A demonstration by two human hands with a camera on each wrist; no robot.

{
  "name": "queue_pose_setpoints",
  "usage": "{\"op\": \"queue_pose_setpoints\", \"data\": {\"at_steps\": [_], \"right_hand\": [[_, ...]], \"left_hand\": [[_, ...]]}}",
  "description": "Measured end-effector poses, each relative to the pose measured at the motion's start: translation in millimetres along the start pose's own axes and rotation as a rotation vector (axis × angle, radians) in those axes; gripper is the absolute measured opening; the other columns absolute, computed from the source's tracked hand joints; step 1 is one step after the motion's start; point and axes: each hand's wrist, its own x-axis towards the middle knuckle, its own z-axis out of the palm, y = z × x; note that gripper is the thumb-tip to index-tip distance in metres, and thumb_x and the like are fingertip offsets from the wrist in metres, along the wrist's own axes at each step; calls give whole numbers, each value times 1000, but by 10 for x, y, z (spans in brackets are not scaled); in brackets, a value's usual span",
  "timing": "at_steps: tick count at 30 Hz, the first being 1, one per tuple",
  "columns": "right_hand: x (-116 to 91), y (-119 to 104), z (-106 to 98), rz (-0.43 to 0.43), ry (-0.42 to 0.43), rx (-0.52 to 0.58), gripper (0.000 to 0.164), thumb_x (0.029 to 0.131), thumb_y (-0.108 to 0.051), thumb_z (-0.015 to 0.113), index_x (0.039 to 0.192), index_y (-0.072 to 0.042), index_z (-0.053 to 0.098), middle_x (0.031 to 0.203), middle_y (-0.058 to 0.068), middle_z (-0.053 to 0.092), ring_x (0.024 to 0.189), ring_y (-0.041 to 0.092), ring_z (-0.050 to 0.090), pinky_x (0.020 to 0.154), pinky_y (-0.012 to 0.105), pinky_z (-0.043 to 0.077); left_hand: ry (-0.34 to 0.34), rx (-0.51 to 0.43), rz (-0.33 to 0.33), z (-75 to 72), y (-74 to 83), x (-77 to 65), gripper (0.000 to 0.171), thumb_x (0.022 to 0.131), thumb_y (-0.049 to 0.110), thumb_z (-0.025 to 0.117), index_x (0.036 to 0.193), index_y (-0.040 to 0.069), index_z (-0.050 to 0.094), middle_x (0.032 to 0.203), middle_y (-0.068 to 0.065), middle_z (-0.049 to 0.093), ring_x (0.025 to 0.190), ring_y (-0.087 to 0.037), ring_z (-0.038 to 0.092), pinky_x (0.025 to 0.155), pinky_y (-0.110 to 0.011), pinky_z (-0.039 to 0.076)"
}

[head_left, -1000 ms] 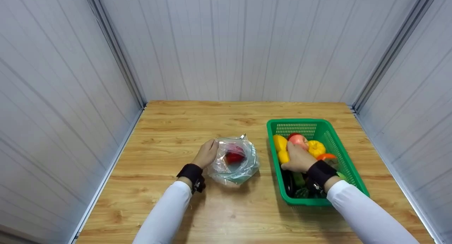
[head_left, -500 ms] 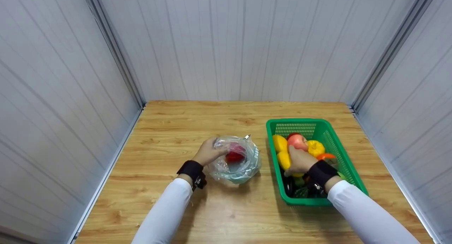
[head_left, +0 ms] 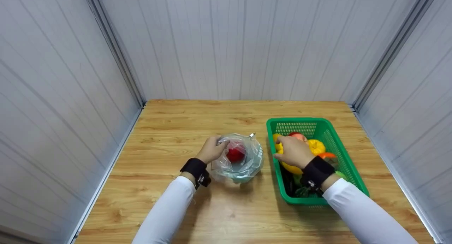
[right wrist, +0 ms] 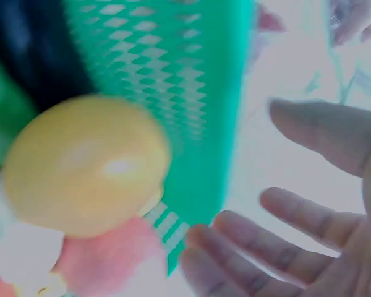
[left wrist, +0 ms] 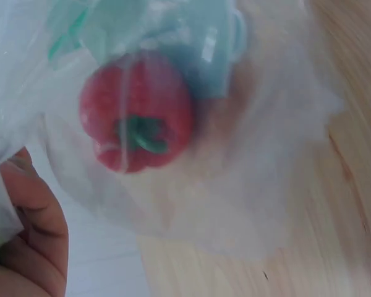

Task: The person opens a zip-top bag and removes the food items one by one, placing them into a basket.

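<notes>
A clear plastic bag (head_left: 255,159) stands on the table with its mouth up, and my left hand (head_left: 211,150) pinches its left rim between thumb and curled fingers. Inside lies a red bell pepper (left wrist: 136,111) with a green stem. To the right, my right hand (head_left: 296,151) hovers over the left side of a green basket (head_left: 348,162), fingers apart and holding nothing. Beneath it sits a smooth yellow fruit (right wrist: 86,164), partly covered by the hand in the head view. A second yellow fruit (head_left: 276,137) and a pinkish-red apple (head_left: 299,136) lie farther back.
Also in the basket are a small yellow pumpkin (head_left: 316,147), an orange-red tomato-like piece (head_left: 327,155) and a dark eggplant (head_left: 287,182). The wooden table (head_left: 169,131) is bounded by white panel walls (head_left: 226,46) behind and at both sides.
My left thumb has come over the bag's rim, and the bag has shifted slightly right. My right hand has lifted off the nearer yellow fruit and moved left; that fruit sits nearer the front.
</notes>
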Motion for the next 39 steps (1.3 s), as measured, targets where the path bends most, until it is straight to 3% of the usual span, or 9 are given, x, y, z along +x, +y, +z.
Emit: {"op": "queue_pose_setpoints", "data": {"at_steps": [3, 8, 12, 15, 20, 26, 32, 36, 39], "right_hand": [[7, -126, 26, -90, 71, 90, 32, 98, -20, 80, 124, -1, 74, 121, 21, 77, 109, 39, 74, 94, 59, 60], [54, -316, 124, -349, 190, 207, 13, 95, -4, 78, 107, 2, 79, 107, 18, 79, 99, 35, 76, 90, 51, 64], [143, -482, 201, -483, 264, 213, 9, 92, 3, 78, 100, 2, 82, 98, 16, 79, 93, 33, 77, 85, 47, 65], [228, -589, 263, -519, 241, 226, 9, 93, 5, 77, 100, 3, 81, 96, 17, 80, 91, 33, 77, 85, 46, 65], [392, -730, 354, -482, 116, 229, 13, 96, 6, 71, 105, 3, 81, 103, 19, 81, 94, 33, 78, 90, 48, 65], [549, -861, 482, -335, -3, 228, 17, 101, 6, 64, 110, 3, 79, 111, 22, 80, 100, 35, 76, 96, 50, 63], [666, -906, 664, -227, -23, 201, 12, 102, 0, 70, 110, 7, 75, 111, 26, 78, 99, 38, 74, 95, 53, 62], [714, -930, 758, -157, -23, 178, 25, 99, -11, 78, 117, 6, 72, 115, 25, 76, 103, 39, 73, 97, 53, 60], [754, -929, 827, -141, -18, 159, 31, 95, -9, 83, 120, 5, 70, 117, 23, 75, 104, 38, 72, 97, 51, 60]], "left_hand": [[-8, -110, -19, 36, 74, 2, 21, 109, 10, 60, 105, -8, 70, 80, 2, 60, 70, -7, 57, 65, -20, 47], [0, -228, -39, 96, 191, 13, 21, 109, 8, 57, 110, -10, 69, 75, 3, 55, 62, -5, 51, 56, -17, 42], [30, -211, -48, 101, 218, 38, 24, 109, 10, 55, 113, -8, 70, 79, 3, 51, 66, -8, 48, 62, -20, 43], [75, -175, -58, 84, 196, 56, 26, 111, 12, 53, 114, -7, 71, 81, 3, 51, 72, -10, 48, 68, -22, 44], [136, -141, -64, 50, 118, 86, 26, 111, 12, 53, 112, -7, 71, 78, 4, 48, 71, -12, 46, 68, -24, 41], [138, -110, -86, 30, 14, 92, 23, 110, 10, 53, 107, -8, 67, 74, 4, 44, 67, -11, 42, 63, -24, 38], [128, -88, -79, 55, -75, 135, 19, 110, 9, 55, 105, -7, 66, 77, 2, 45, 70, -13, 45, 66, -26, 41], [139, -45, -78, 76, -145, 170, 20, 112, 12, 56, 108, -4, 66, 86, -2, 52, 81, -17, 52, 77, -30, 46], [141, -33, -92, 90, -193, 192, 21, 113, 13, 55, 110, -3, 68, 94, -9, 61, 91, -21, 57, 86, -35, 50]]}}
